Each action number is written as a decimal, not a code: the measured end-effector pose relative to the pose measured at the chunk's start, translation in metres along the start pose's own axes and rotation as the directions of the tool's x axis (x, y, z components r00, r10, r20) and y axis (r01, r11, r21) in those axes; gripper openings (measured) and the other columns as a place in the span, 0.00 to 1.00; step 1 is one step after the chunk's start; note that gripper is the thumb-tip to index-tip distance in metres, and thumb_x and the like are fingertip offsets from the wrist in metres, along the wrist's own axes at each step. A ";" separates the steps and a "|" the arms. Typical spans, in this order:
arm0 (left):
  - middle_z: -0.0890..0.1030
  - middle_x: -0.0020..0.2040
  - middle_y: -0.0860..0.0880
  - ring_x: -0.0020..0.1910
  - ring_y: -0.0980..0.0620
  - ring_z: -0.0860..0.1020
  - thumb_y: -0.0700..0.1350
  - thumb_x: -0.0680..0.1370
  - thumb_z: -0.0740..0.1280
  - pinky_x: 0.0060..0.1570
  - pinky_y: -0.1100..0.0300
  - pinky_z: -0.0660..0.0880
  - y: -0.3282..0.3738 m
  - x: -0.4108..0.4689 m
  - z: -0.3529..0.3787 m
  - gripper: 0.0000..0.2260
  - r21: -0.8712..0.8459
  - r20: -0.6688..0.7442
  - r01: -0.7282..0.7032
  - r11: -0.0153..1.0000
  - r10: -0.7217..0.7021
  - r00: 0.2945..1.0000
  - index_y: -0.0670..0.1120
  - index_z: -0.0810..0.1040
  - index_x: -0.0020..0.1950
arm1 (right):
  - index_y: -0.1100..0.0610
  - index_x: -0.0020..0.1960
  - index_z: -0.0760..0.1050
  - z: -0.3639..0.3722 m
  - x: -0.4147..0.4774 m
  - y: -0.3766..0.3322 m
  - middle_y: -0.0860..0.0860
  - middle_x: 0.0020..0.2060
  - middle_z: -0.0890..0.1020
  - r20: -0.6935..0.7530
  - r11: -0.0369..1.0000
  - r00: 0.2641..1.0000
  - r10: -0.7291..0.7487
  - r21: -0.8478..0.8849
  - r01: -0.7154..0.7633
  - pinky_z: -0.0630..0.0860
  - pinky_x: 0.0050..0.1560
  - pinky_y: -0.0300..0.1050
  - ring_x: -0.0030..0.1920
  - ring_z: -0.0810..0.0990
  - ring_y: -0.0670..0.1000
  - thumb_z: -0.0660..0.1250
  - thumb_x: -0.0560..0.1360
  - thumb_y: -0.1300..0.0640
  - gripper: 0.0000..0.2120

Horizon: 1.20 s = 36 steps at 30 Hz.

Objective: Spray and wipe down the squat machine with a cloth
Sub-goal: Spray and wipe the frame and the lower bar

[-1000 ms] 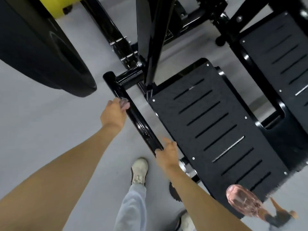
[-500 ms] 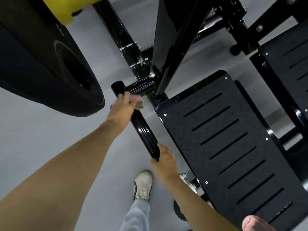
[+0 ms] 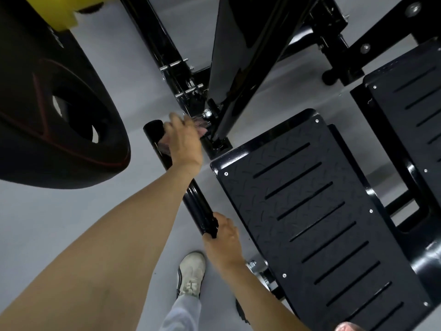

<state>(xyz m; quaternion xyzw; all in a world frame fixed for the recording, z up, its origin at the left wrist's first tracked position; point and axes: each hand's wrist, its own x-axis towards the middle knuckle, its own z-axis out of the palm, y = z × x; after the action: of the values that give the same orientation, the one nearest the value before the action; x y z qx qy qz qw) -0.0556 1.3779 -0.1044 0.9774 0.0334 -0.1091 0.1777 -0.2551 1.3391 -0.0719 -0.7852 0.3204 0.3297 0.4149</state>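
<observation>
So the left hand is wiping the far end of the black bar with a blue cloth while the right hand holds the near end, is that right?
Not quite: the cloth is pink, not blue. The head view shows the left hand holding a pink cloth against the far end of the black bar, while the right hand grips the near end.

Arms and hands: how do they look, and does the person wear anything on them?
Both the left arm and the right arm are bare to the frame edge: no sleeves show. The left hand and the right hand wear no gloves; no watch, band or ring is visible.
</observation>
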 end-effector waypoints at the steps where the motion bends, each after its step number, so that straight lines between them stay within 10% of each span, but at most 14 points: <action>1: 0.64 0.68 0.39 0.64 0.42 0.65 0.38 0.78 0.66 0.63 0.51 0.70 0.003 0.005 0.003 0.22 -0.036 0.019 -0.108 0.994 0.108 0.994 0.38 0.67 0.71 | 0.51 0.73 0.60 0.000 0.002 0.000 0.48 0.66 0.68 0.003 1.000 1.000 -0.001 -0.005 0.001 0.68 0.64 0.45 0.62 0.65 0.49 0.59 0.76 0.60 0.26; 7: 0.70 0.57 0.43 0.55 0.43 0.70 0.45 0.77 0.68 0.56 0.48 0.74 0.005 0.025 0.005 0.12 -0.278 0.031 -0.103 0.955 0.117 0.993 0.41 0.76 0.58 | 0.49 0.70 0.64 0.000 0.011 -0.001 0.48 0.61 0.69 -0.006 1.000 1.000 0.021 -0.020 -0.021 0.72 0.59 0.45 0.57 0.65 0.50 0.59 0.75 0.60 0.24; 12: 0.70 0.61 0.48 0.63 0.46 0.65 0.54 0.72 0.71 0.64 0.52 0.59 0.005 0.037 -0.011 0.16 -0.120 0.115 -0.017 0.993 0.031 0.993 0.54 0.80 0.58 | 0.50 0.68 0.66 0.000 0.015 0.001 0.46 0.59 0.69 -0.028 0.999 1.000 0.012 -0.038 -0.013 0.69 0.53 0.39 0.53 0.64 0.47 0.60 0.76 0.60 0.22; 22: 0.70 0.61 0.39 0.62 0.39 0.66 0.41 0.76 0.65 0.57 0.52 0.67 -0.038 0.027 -0.024 0.12 -0.089 -0.174 0.200 0.976 -0.213 0.961 0.40 0.76 0.58 | 0.50 0.67 0.64 0.012 0.016 -0.002 0.46 0.60 0.72 -0.105 0.999 0.994 0.041 -0.008 -0.042 0.72 0.58 0.45 0.53 0.62 0.47 0.60 0.75 0.62 0.22; 30: 0.74 0.60 0.41 0.56 0.38 0.69 0.27 0.70 0.66 0.53 0.51 0.74 -0.079 -0.031 0.011 0.25 -0.055 -0.228 -0.151 0.987 0.135 0.964 0.40 0.73 0.66 | 0.51 0.56 0.71 0.009 0.029 0.003 0.43 0.45 0.72 -0.126 0.988 0.988 0.093 0.137 -0.075 0.70 0.41 0.36 0.54 0.70 0.52 0.59 0.75 0.65 0.14; 33: 0.77 0.57 0.39 0.51 0.41 0.67 0.26 0.64 0.69 0.45 0.48 0.78 -0.101 -0.062 0.021 0.26 0.086 -0.099 -0.597 0.797 0.604 0.791 0.38 0.77 0.61 | 0.47 0.44 0.71 0.010 0.036 0.005 0.46 0.41 0.74 -0.130 0.948 0.972 0.198 0.277 -0.156 0.76 0.49 0.49 0.54 0.75 0.58 0.58 0.74 0.66 0.14; 36: 0.74 0.58 0.41 0.50 0.43 0.68 0.26 0.63 0.70 0.47 0.49 0.78 -0.112 -0.047 0.009 0.26 0.108 0.020 -0.761 0.640 0.764 0.645 0.38 0.78 0.60 | 0.47 0.42 0.69 0.010 0.039 0.006 0.52 0.47 0.76 -0.127 0.918 0.954 0.270 0.333 -0.216 0.73 0.48 0.45 0.51 0.76 0.56 0.58 0.76 0.66 0.13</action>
<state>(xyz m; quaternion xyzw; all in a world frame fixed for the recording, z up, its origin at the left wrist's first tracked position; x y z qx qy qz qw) -0.1152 1.4777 -0.1402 0.9099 -0.3848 -0.0124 0.1543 -0.2400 1.3365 -0.1098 -0.6880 0.4983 0.2551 0.4617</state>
